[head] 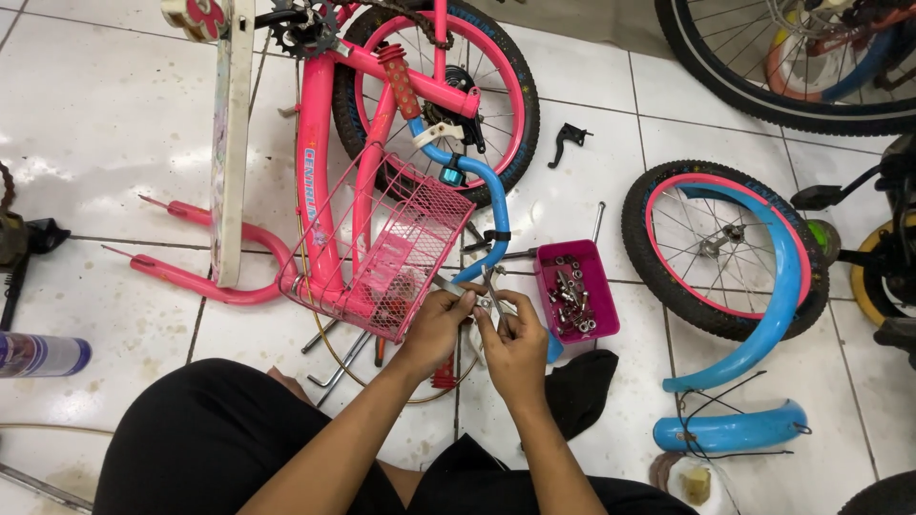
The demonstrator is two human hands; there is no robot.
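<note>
A pink child's bicycle frame (315, 162) lies upside down on the white tile floor, with a pink wire basket (382, 250) and a blue handlebar (482, 195) attached. My left hand (434, 329) and my right hand (515, 343) meet just below the handlebar's lower end. Together they pinch a small silver metal part (485, 303). Right of my hands sits a pink tray (603, 315) filled with several nuts and bolts.
A loose wheel (682, 286) with a blue fender (773, 315) lies at right; a second blue fender (730, 429) lies below it. A black brake lever (569, 141), thin metal rods (334, 358), a spray can (43, 355) at left and other bicycles at right surround me.
</note>
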